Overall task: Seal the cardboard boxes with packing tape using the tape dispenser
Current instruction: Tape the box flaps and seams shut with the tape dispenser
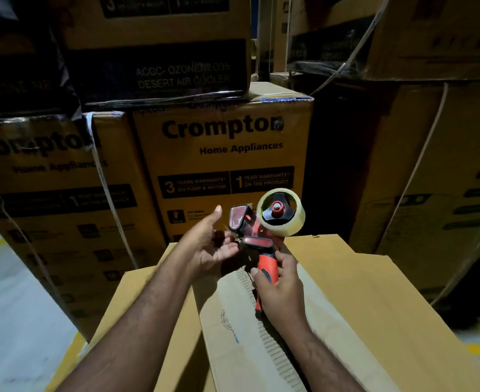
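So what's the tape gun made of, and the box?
The tape dispenser looks like hard plastic, red and black, slightly shiny; its handle may be rubbery. The tape roll seems clear glossy film. The box is matte brown corrugated cardboard: ridges show on its flap.

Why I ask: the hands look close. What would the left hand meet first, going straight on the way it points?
Most likely the dispenser, held by the right hand: the open left hand points its fingers at its front end, right beside it. Whether they already touch is unclear.
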`<state>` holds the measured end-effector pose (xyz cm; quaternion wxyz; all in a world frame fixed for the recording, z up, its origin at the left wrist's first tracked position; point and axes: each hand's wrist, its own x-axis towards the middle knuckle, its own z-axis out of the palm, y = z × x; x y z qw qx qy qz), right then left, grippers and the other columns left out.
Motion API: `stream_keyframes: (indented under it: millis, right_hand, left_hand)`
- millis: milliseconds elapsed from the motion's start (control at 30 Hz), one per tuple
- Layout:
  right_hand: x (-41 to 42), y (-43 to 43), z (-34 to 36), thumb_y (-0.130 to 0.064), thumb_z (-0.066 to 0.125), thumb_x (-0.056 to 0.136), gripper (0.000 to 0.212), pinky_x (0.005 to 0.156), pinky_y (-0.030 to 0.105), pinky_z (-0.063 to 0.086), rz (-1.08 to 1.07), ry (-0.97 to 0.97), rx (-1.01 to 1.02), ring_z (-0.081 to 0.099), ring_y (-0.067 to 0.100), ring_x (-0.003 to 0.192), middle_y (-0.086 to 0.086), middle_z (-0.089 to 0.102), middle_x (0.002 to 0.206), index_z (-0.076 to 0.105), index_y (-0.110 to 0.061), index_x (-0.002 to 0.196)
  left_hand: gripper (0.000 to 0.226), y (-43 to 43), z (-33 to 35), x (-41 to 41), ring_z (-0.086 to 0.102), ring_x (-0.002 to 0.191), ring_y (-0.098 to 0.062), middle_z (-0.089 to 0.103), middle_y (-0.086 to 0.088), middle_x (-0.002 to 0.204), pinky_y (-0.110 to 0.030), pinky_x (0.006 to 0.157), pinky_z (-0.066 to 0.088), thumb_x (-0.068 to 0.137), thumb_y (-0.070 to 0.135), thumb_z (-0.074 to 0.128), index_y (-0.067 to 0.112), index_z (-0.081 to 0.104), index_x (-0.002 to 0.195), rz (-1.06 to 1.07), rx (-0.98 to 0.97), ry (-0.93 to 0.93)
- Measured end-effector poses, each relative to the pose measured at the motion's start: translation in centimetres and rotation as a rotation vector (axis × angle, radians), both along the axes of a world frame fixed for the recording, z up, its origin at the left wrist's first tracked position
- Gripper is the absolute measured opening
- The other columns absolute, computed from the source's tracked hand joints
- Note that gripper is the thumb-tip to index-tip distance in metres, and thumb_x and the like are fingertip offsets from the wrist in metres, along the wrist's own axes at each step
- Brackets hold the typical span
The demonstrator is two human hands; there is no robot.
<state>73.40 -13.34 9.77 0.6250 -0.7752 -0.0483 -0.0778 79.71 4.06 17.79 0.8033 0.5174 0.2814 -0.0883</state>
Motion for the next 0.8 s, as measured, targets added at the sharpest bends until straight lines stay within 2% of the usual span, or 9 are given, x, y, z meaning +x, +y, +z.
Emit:
stream_keyframes:
  millis: [100, 200, 300, 333, 400, 500, 600, 700, 800]
  right_hand:
    - [0.0, 0.1, 0.1, -0.034, 0.072, 0.091, 0.052, 0.064, 0.013, 0.050, -0.019, -0.002, -0.005, 0.065, 0.004, 0.090, -0.006, 0.062, 0.111, 0.042, -0.027, 0.133]
    - [-0.1, 0.2, 0.1, -0.035, 0.073, 0.090, 0.054, 0.071, 0.022, 0.055, -0.019, -0.016, -0.029, 0.066, 0.011, 0.093, -0.002, 0.064, 0.112, 0.043, -0.026, 0.134]
    - [-0.5, 0.1, 0.3, -0.035, 0.073, 0.090, 0.058, 0.067, 0.011, 0.050, -0.002, -0.018, -0.062, 0.064, 0.012, 0.097, -0.003, 0.061, 0.115, 0.041, -0.025, 0.138]
    - [-0.5, 0.1, 0.4, -0.035, 0.072, 0.090, 0.059, 0.064, 0.008, 0.047, 0.001, -0.019, -0.077, 0.063, 0.010, 0.098, -0.004, 0.060, 0.116, 0.041, -0.025, 0.139]
    - [-0.6, 0.1, 0.5, -0.036, 0.072, 0.091, 0.060, 0.060, 0.004, 0.045, 0.001, -0.023, -0.103, 0.059, 0.007, 0.097, -0.006, 0.057, 0.117, 0.040, -0.024, 0.140]
    - [-0.7, 0.3, 0.7, -0.036, 0.072, 0.091, 0.063, 0.061, 0.005, 0.043, -0.001, -0.021, -0.131, 0.057, 0.010, 0.100, -0.008, 0.053, 0.120, 0.038, -0.024, 0.142]
    - [-0.8, 0.4, 0.9, -0.036, 0.072, 0.091, 0.064, 0.065, 0.007, 0.043, -0.012, -0.014, -0.142, 0.060, 0.016, 0.105, -0.007, 0.052, 0.122, 0.037, -0.023, 0.144]
    - [-1.1, 0.3, 1.3, -0.034, 0.072, 0.091, 0.063, 0.066, 0.005, 0.041, -0.023, -0.039, -0.161, 0.059, 0.015, 0.105, -0.008, 0.051, 0.122, 0.040, -0.020, 0.143]
    - [-1.3, 0.2, 1.7, -0.033, 0.072, 0.091, 0.061, 0.075, 0.013, 0.042, -0.035, -0.078, -0.211, 0.055, 0.013, 0.104, -0.007, 0.053, 0.123, 0.043, -0.019, 0.143]
  left_hand:
    - [0.055, 0.1, -0.8, 0.4, 0.068, 0.080, -0.024, 0.059, -0.013, 0.096, -0.038, 0.051, 0.062, 0.083, 0.044, 0.080, -0.002, 0.061, 0.108, 0.080, -0.070, 0.009]
    - [0.022, -0.1, -0.7, 0.5, 0.067, 0.076, -0.024, 0.060, -0.013, 0.090, -0.037, 0.053, 0.062, 0.096, 0.019, 0.069, -0.001, 0.061, 0.093, 0.048, -0.055, -0.007]
    - [0.006, -0.1, -0.2, 0.8, 0.070, 0.087, -0.026, 0.062, -0.017, 0.096, -0.037, 0.058, 0.062, 0.096, 0.003, 0.058, -0.003, 0.058, 0.094, 0.057, 0.027, -0.013]
    - [0.005, 0.0, 0.1, 0.9, 0.070, 0.090, -0.027, 0.062, -0.017, 0.096, -0.038, 0.061, 0.062, 0.096, 0.001, 0.055, -0.003, 0.057, 0.096, 0.055, 0.060, -0.013]
    - [0.008, 0.1, 0.6, 1.1, 0.071, 0.083, -0.027, 0.064, -0.018, 0.090, -0.038, 0.062, 0.061, 0.096, 0.001, 0.049, -0.002, 0.056, 0.095, 0.038, 0.114, 0.002]
    - [0.017, 0.5, 1.4, 0.9, 0.071, 0.078, -0.029, 0.063, -0.016, 0.082, -0.044, 0.063, 0.061, 0.093, 0.003, 0.040, 0.001, 0.056, 0.091, 0.006, 0.126, 0.024]
    - [0.028, 1.4, 1.8, 0.9, 0.072, 0.067, -0.030, 0.064, -0.015, 0.078, -0.048, 0.055, 0.062, 0.097, 0.013, 0.035, 0.003, 0.061, 0.100, -0.004, 0.111, 0.014]
    - [0.026, 1.8, 2.4, 1.0, 0.073, 0.075, -0.030, 0.068, -0.015, 0.086, -0.046, 0.059, 0.063, 0.102, 0.030, 0.049, 0.006, 0.059, 0.097, -0.088, 0.142, 0.010]
    - [0.019, 1.8, 2.0, 1.7, 0.074, 0.071, -0.023, 0.073, -0.014, 0.083, -0.037, 0.059, 0.064, 0.100, 0.020, 0.061, 0.001, 0.065, 0.099, -0.168, 0.237, 0.058]
